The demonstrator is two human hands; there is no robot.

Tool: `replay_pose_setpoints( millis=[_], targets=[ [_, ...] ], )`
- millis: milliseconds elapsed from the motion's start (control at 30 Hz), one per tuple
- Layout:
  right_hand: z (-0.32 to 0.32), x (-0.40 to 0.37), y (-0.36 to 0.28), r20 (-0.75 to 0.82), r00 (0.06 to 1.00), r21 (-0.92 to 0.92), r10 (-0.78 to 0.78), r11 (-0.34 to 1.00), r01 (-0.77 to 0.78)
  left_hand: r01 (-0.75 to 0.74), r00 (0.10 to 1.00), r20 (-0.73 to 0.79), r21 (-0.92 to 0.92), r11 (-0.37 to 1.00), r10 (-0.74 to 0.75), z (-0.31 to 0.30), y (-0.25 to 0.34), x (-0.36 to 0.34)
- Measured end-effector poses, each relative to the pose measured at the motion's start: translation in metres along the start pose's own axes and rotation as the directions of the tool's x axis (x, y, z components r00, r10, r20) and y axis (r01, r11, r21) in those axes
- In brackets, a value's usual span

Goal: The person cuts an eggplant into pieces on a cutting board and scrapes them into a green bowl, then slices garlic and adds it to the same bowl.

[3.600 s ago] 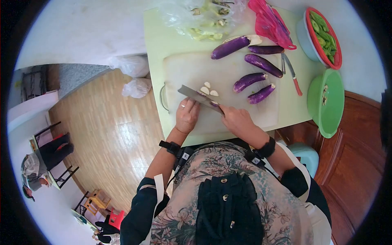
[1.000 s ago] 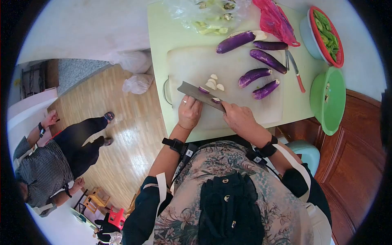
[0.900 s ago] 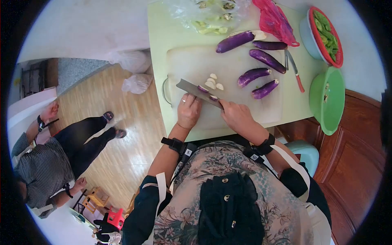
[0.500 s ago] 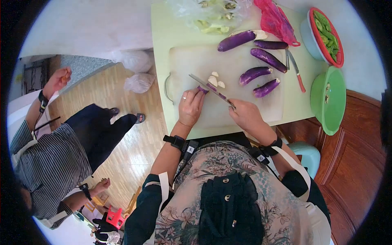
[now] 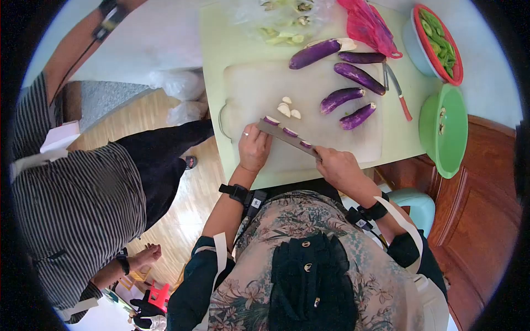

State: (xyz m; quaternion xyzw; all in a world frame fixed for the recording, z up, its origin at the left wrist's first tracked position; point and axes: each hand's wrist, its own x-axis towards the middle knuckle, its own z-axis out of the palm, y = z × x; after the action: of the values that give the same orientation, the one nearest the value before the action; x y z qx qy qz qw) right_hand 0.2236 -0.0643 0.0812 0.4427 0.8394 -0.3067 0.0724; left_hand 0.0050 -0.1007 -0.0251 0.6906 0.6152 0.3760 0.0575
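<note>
On the white cutting board (image 5: 237, 83), my right hand (image 5: 339, 168) grips the handle of a knife (image 5: 284, 137). Its blade points up and to the left, with purple-edged eggplant slices (image 5: 290, 132) along it. My left hand (image 5: 255, 148) is closed beside the blade's tip; what its fingers press on is mostly hidden. Several pale cut pieces (image 5: 284, 110) lie just above the blade. Whole purple eggplants (image 5: 342, 100) rest at the board's right side and top edge.
A red-handled peeler or knife (image 5: 398, 94) lies right of the eggplants. Further right are a green basin (image 5: 444, 132) and a red-rimmed bowl of green peppers (image 5: 440, 44). Plastic bags (image 5: 371, 27) sit at the back. At left stands another person (image 5: 83, 193).
The knife and my right hand have shifted slightly down and right, and more slices show along the blade. The other person has come closer to the table, one arm now raised at the upper left.
</note>
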Motion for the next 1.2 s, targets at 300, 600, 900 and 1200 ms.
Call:
replay_pose_setpoints(
  millis=[300,600,900,1200],
  targets=[
    [0.018,0.028,-0.010,0.048,0.998,-0.044,0.035,0.999,-0.033,-0.013,1.000,0.009,0.030,0.999,0.013,0.003,-0.005,-0.006],
    [0.037,0.051,-0.016,-0.015,0.998,-0.106,0.067,0.992,-0.068,0.013,1.000,-0.002,0.068,0.998,-0.013,0.006,-0.004,-0.011],
    [0.011,0.023,-0.001,-0.105,0.993,0.101,0.055,0.994,-0.045,-0.017,0.997,-0.081,-0.017,1.000,0.015,0.001,0.001,-0.006],
    [0.008,-0.004,-0.003,0.021,0.999,-0.038,0.034,0.999,-0.033,-0.003,1.000,0.009,0.013,1.000,0.003,-0.003,-0.002,-0.013]
  ],
)
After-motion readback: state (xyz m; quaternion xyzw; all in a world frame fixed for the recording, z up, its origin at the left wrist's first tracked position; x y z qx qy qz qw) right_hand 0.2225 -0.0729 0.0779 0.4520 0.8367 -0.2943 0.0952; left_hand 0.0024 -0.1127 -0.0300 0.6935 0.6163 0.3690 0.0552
